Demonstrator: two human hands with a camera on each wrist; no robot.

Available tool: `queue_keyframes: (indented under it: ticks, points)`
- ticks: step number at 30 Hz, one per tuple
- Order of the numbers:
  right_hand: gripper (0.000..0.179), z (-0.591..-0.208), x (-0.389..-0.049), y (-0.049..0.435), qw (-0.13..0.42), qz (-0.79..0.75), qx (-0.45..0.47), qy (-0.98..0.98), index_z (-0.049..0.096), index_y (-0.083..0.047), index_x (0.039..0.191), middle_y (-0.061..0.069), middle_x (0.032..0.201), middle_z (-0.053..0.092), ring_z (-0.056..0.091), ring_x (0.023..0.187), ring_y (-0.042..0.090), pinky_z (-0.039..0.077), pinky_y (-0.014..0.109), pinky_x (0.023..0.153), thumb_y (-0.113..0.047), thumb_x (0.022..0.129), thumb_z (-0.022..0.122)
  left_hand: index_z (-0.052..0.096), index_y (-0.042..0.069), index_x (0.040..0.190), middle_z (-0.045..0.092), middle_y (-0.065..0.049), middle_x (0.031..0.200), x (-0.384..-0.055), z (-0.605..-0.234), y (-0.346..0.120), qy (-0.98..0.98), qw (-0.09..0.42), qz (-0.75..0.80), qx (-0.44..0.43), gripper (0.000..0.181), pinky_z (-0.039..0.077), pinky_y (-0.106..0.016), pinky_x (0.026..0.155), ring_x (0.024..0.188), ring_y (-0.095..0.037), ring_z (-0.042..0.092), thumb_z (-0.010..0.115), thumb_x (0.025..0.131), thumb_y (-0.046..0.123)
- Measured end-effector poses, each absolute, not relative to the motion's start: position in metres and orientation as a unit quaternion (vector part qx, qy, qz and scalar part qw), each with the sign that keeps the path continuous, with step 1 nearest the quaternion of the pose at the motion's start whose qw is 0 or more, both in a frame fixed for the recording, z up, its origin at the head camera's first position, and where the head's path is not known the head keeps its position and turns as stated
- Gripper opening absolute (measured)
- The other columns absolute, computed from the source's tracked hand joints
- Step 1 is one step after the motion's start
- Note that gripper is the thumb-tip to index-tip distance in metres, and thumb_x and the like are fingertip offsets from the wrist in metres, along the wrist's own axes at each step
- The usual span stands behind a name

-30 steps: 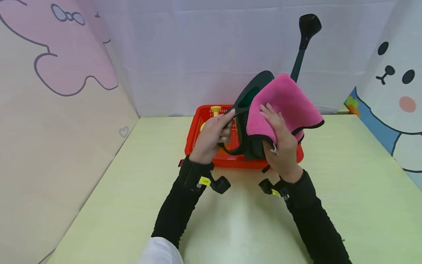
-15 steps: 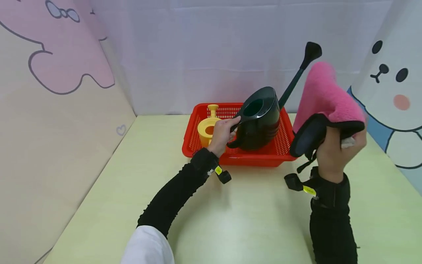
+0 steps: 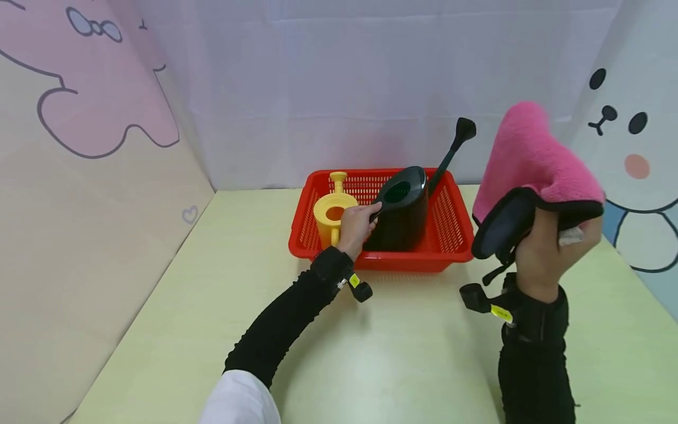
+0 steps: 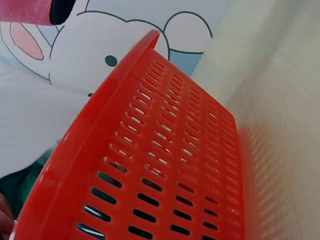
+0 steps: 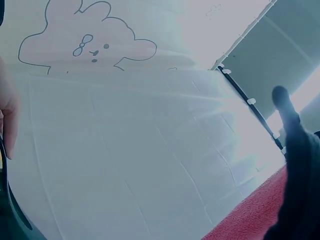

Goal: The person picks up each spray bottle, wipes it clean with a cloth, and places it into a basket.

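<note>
In the head view my left hand (image 3: pixel 356 228) grips the handle of a dark green watering can (image 3: pixel 405 227). The can stands inside a red slotted basket (image 3: pixel 408 261), its long spout leaning up to the right. To the right, my right hand (image 3: pixel 542 256) holds up a fuzzy pink cloth (image 3: pixel 537 162) with black edging, folded, above the table. A dark oval part and a white tag show near its fingers. In the right wrist view the pink cloth (image 5: pixel 255 215) fills the lower right corner, beside a blurred dark shape.
A yellow watering can (image 3: pixel 331 218) stands in the basket's left side, close to my left hand. The basket sits on a pale green table (image 3: pixel 413 353) near the white back curtain (image 3: pixel 344 88). Cartoon-printed walls stand at both sides.
My right hand has moved right with the pink cloth, away from the green watering can. My left hand has lowered the can into the basket, and its spout has come down.
</note>
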State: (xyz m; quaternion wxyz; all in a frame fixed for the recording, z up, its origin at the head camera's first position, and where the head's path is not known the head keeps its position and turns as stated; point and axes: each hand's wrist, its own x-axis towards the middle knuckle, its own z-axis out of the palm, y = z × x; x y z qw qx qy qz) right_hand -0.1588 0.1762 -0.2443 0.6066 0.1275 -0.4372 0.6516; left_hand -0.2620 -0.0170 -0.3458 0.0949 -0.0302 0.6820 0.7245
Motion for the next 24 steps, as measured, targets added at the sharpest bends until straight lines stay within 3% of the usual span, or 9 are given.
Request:
queue_keyframes:
  ticks: [4, 7, 10, 14, 17, 21, 24]
  points:
    - [0.007, -0.25, -0.163, 0.174, 0.599, 0.64, 0.127, -0.465, 0.05, 0.01, 0.075, 0.0, 0.077, 0.063, 0.056, 0.076, 0.015, 0.042, 0.024, 0.078, 0.003, 0.076, 0.052, 0.055, -0.004, 0.082, 0.044, 0.002, 0.056, -0.262, -0.344, -0.018, 0.7, 0.11, 0.705, -0.016, 0.039, 0.032, -0.022, 0.048, 0.051, -0.014, 0.039, 0.051, 0.092, 0.034]
    - [0.012, -0.257, -0.165, 0.173, 0.596, 0.607, 0.141, -0.506, 0.049, 0.014, 0.079, 0.0, 0.083, 0.063, 0.055, 0.081, 0.013, 0.042, 0.023, 0.081, 0.002, 0.077, 0.05, 0.056, -0.001, 0.082, 0.047, 0.001, 0.06, -0.261, -0.342, -0.018, 0.731, 0.122, 0.671, -0.001, 0.037, 0.039, -0.022, 0.054, 0.053, -0.012, 0.043, 0.049, 0.094, 0.033]
    - [0.02, -0.266, -0.164, 0.17, 0.596, 0.546, 0.191, -0.557, 0.053, 0.017, 0.087, 0.007, 0.089, 0.068, 0.061, 0.087, 0.012, 0.046, 0.022, 0.087, -0.002, 0.082, 0.051, 0.058, 0.001, 0.087, 0.052, -0.001, 0.067, -0.259, -0.34, -0.019, 0.776, 0.135, 0.616, 0.029, 0.035, 0.043, -0.022, 0.06, 0.06, -0.012, 0.05, 0.047, 0.095, 0.034]
    - [0.026, -0.281, -0.161, 0.161, 0.583, 0.439, 0.304, -0.613, 0.065, 0.006, 0.097, 0.014, 0.1, 0.069, 0.065, 0.101, 0.016, 0.046, 0.027, 0.095, -0.018, 0.09, 0.056, 0.055, 0.002, 0.099, 0.056, -0.006, 0.08, -0.256, -0.334, -0.019, 0.836, 0.128, 0.526, 0.088, 0.032, 0.041, -0.023, 0.059, 0.068, -0.017, 0.051, 0.045, 0.096, 0.032]
    - [0.029, -0.299, -0.154, 0.154, 0.557, 0.348, 0.384, -0.649, 0.067, -0.004, 0.105, 0.012, 0.11, 0.067, 0.059, 0.113, 0.019, 0.041, 0.029, 0.1, -0.025, 0.091, 0.055, 0.053, 0.002, 0.11, 0.056, -0.01, 0.095, -0.251, -0.324, -0.021, 0.883, 0.092, 0.44, 0.135, 0.031, 0.043, -0.025, 0.068, 0.081, -0.021, 0.051, 0.047, 0.095, 0.029]
    - [0.036, -0.336, -0.134, 0.144, 0.48, 0.233, 0.451, -0.716, 0.064, -0.005, 0.114, 0.011, 0.116, 0.064, 0.055, 0.116, 0.024, 0.035, 0.029, 0.106, -0.03, 0.092, 0.049, 0.048, 0.004, 0.126, 0.053, -0.012, 0.119, -0.24, -0.304, -0.035, 0.905, 0.031, 0.393, 0.156, 0.041, 0.044, -0.032, 0.094, 0.108, -0.024, 0.049, 0.052, 0.093, 0.027]
    - [0.041, -0.363, -0.118, 0.132, 0.341, 0.162, 0.472, -0.797, 0.057, -0.007, 0.122, 0.009, 0.124, 0.059, 0.051, 0.118, 0.026, 0.039, 0.033, 0.103, -0.025, 0.086, 0.059, 0.047, 0.005, 0.129, 0.051, -0.011, 0.127, -0.231, -0.289, -0.055, 0.889, -0.003, 0.435, 0.142, 0.045, 0.042, -0.038, 0.099, 0.118, -0.026, 0.048, 0.055, 0.091, 0.028]
